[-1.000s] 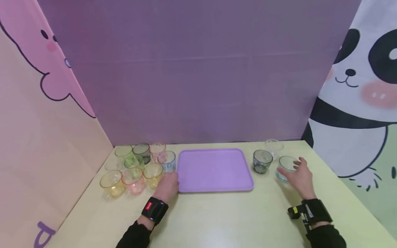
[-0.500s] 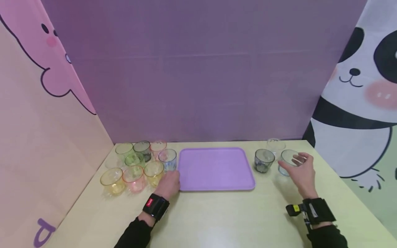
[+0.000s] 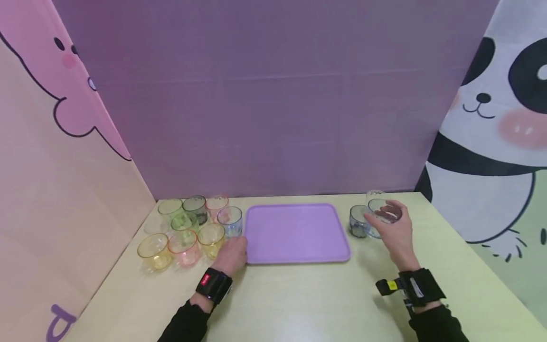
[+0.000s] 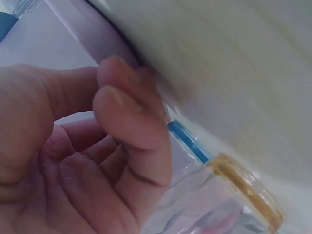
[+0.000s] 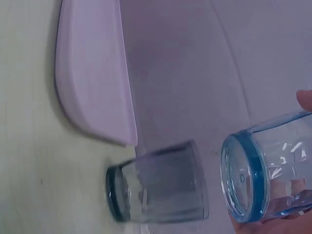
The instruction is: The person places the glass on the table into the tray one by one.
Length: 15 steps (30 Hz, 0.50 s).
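My left hand [image 3: 232,255] grips the front left corner of the purple tray [image 3: 297,232]; in the left wrist view its thumb and fingers are curled at the tray's rim [image 4: 90,29]. My right hand [image 3: 397,235] holds a pale blue drinking glass [image 3: 373,231] by its sides. In the right wrist view this glass [image 5: 253,170] is off the table, its blue base showing. A grey glass [image 3: 357,222] stands just left of it, by the tray's right side. Behind, a clear glass [image 3: 374,194] is mostly hidden.
Left of the tray stand several coloured glasses, among them a blue glass [image 3: 231,221] next to the tray, a yellow glass [image 3: 211,241], a pink glass [image 3: 184,249] and a green glass [image 3: 170,209]. A purple backdrop [image 3: 273,118] rises behind the table.
My right hand has taken hold of the pale blue glass, lifted it and carried it left, close to the grey glass. The left hand and the tray have stayed in place.
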{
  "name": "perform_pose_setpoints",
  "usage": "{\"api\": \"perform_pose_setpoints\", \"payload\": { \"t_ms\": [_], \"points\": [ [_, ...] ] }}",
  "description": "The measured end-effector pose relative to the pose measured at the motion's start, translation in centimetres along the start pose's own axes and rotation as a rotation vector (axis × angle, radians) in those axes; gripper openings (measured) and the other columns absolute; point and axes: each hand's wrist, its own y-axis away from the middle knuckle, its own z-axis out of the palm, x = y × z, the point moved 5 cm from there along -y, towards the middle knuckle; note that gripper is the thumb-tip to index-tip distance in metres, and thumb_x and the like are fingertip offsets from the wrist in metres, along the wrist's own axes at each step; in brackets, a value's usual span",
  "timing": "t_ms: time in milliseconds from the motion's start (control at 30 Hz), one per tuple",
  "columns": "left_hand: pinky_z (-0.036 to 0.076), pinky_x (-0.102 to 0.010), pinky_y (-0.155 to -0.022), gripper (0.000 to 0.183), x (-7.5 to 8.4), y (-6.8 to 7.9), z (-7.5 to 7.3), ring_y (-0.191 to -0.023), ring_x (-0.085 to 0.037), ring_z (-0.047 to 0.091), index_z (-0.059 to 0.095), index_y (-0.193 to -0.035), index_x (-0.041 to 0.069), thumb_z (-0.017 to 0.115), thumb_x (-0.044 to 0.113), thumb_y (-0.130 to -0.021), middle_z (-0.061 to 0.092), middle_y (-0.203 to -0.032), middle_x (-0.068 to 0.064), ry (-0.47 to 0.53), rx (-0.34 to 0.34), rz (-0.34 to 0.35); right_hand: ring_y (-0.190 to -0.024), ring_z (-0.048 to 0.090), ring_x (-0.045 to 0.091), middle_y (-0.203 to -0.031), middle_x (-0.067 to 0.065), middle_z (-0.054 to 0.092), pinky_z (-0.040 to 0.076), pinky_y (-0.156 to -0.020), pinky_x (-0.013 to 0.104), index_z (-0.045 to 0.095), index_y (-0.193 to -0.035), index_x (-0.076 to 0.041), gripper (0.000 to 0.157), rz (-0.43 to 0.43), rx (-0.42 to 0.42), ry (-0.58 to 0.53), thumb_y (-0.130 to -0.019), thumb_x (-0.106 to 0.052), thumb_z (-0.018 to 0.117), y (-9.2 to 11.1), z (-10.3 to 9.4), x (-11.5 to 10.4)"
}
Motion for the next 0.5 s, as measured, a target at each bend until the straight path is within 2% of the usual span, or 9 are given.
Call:
{"api": "perform_pose_setpoints", "payload": {
  "t_ms": [100,367,500],
  "points": [
    [0.044,-0.034,-0.051,0.007,-0.1,0.0,0.1,-0.058,-0.023,0.054,0.057,-0.073,0.002,0.059,-0.004,-0.072,0.055,-0.064,-0.008,0.009,-0.014,-0.011,-0.11,0.049,0.023,-0.121,0.01,0.046,0.046,-0.078,0.014,0.035,-0.133,-0.013,0.074,-0.02,-0.051,0.007,-0.074,-0.033,0.074,0.3,1.4,-0.8],
    [0.044,-0.035,-0.051,0.006,-0.1,-0.1,0.1,-0.058,-0.024,0.054,0.057,-0.07,0.002,0.06,-0.004,-0.071,0.056,-0.064,-0.008,0.006,-0.02,-0.004,-0.112,0.049,0.032,-0.123,0.015,0.05,0.047,-0.08,0.017,0.032,-0.133,-0.006,0.079,-0.054,-0.159,-0.119,-0.071,-0.024,0.078,0.8,5.4,-1.7],
    [0.044,-0.035,-0.05,0.007,-0.2,-0.1,0.1,-0.058,-0.024,0.054,0.057,-0.07,0.002,0.06,-0.004,-0.071,0.056,-0.064,-0.008,0.005,-0.023,-0.006,-0.112,0.049,0.029,-0.124,0.016,0.05,0.048,-0.08,0.019,0.03,-0.133,-0.006,0.079,-0.033,-0.21,-0.169,-0.072,-0.023,0.077,1.0,7.2,-1.7]
  ]
}}
